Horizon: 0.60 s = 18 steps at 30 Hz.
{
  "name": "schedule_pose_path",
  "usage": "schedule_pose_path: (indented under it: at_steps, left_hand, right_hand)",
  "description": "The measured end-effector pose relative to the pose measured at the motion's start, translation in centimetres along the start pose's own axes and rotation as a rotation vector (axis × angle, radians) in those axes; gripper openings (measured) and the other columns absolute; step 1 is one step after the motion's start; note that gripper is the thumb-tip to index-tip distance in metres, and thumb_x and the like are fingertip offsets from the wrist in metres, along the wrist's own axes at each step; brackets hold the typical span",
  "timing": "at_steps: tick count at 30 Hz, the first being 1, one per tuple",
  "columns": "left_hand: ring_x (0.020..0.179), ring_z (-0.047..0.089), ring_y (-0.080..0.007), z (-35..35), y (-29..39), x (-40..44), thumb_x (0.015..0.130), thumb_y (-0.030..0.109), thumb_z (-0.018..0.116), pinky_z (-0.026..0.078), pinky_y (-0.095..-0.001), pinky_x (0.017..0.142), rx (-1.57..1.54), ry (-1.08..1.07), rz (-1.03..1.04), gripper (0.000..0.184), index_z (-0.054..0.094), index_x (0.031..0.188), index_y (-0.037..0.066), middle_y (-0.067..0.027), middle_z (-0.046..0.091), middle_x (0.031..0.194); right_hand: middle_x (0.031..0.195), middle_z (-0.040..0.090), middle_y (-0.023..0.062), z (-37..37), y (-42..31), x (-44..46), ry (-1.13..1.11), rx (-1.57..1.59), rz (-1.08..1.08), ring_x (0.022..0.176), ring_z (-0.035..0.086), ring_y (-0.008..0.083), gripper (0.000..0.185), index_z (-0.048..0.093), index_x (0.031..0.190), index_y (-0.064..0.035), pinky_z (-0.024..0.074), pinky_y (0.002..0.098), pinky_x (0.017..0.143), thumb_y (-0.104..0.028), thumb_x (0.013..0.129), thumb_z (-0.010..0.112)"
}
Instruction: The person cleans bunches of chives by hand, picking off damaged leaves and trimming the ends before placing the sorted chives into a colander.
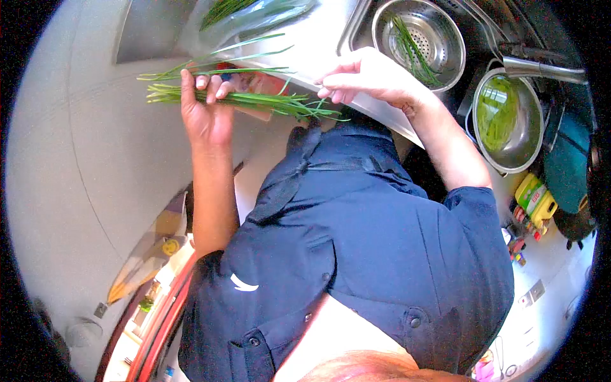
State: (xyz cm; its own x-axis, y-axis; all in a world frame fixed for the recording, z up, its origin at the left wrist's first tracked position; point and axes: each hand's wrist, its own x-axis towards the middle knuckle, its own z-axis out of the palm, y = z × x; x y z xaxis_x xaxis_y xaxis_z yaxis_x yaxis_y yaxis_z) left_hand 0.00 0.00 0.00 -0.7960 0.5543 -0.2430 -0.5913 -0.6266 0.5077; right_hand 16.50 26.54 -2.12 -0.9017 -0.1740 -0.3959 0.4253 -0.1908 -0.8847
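Note:
A bunch of garlic chives (267, 102) lies sideways across my left hand (210, 105), whose fingers are wrapped round it. Some stalks fan out above the main bundle, and its right-hand ends reach toward my right hand (363, 79). The fingertips of that hand are pinched together just above those ends. Anything between them is too small or hidden to make out. Above my left hand, more green stalks (226, 14) lie in a clear plastic bag (270, 18) on the light counter (318, 32).
At the upper right, a steel colander (457, 48) in the sink holds several green stalks. Beside it, a steel bowl (531, 137) contains green pieces in what looks like water, below the tap (547, 70). A yellow-green bottle (536, 198) stands farther right.

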Motion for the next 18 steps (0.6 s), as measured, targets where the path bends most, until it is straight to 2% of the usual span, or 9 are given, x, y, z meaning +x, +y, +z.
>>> schedule_pose_path:
  at_steps: [2, 3, 5, 10, 18]
  left_hand:
    - [0.057, 0.037, -0.0097, 0.2, 0.4, -0.9, 0.101, 0.028, 0.056, 0.037, -0.0263, 0.058, -0.006, 0.023, 0.036, 0.019, 0.062, 0.099, 0.01, 0.0019, 0.049, 0.071]
    - [0.057, 0.037, -0.0097, 0.5, -1.1, -0.6, 0.101, 0.028, 0.056, 0.037, -0.0263, 0.058, -0.027, 0.082, -0.013, 0.019, 0.062, 0.099, 0.01, 0.0019, 0.049, 0.071]
    - [0.059, 0.037, -0.0094, 0.4, -1.0, 0.2, 0.101, 0.028, 0.056, 0.037, -0.0265, 0.06, 0.041, 0.108, 0.035, 0.018, 0.059, 0.102, 0.011, 0.0026, 0.05, 0.071]
    - [0.059, 0.036, -0.0098, -0.4, -1.3, 1.4, 0.102, 0.027, 0.055, 0.036, -0.0262, 0.059, 0.054, 0.118, 0.091, 0.017, 0.06, 0.104, 0.011, 0.0025, 0.049, 0.072]
    - [0.061, 0.038, -0.009, -4.7, 1.7, 1.1, 0.101, 0.028, 0.057, 0.036, -0.0271, 0.061, 0.078, 0.149, 0.059, 0.017, 0.058, 0.105, 0.012, 0.003, 0.05, 0.073]
  right_hand:
    - [0.098, 0.074, 0.01, 0.2, -0.1, 0.3, -0.032, -0.028, -0.066, 0.08, 0.069, 0.0119, 0.041, 0.068, 0.118, -0.0009, 0.0553, 0.0235, 0.074, -0.032, 0.091, 0.069]
    - [0.098, 0.074, 0.01, -0.6, 0.0, -1.0, -0.023, 0.008, 0.004, 0.08, 0.069, 0.0119, 0.041, 0.068, 0.118, -0.0009, 0.0553, 0.0235, 0.074, -0.032, 0.091, 0.069]
    - [0.096, 0.074, 0.0095, -1.4, -0.7, 0.0, -0.015, 0.108, 0.018, 0.08, 0.068, 0.0113, 0.04, 0.068, 0.117, -0.0011, 0.0553, 0.0235, 0.074, -0.031, 0.091, 0.068]
    - [0.095, 0.074, 0.0089, -1.9, -1.2, 2.4, -0.031, 0.111, 0.037, 0.08, 0.068, 0.011, 0.037, 0.069, 0.116, -0.0023, 0.0548, 0.0235, 0.074, -0.03, 0.09, 0.068]
    - [0.094, 0.073, 0.0049, 2.3, 0.1, 4.8, -0.005, 0.037, 0.072, 0.076, 0.063, 0.0085, 0.034, 0.07, 0.114, -0.0035, 0.0523, 0.0231, 0.072, -0.026, 0.088, 0.071]
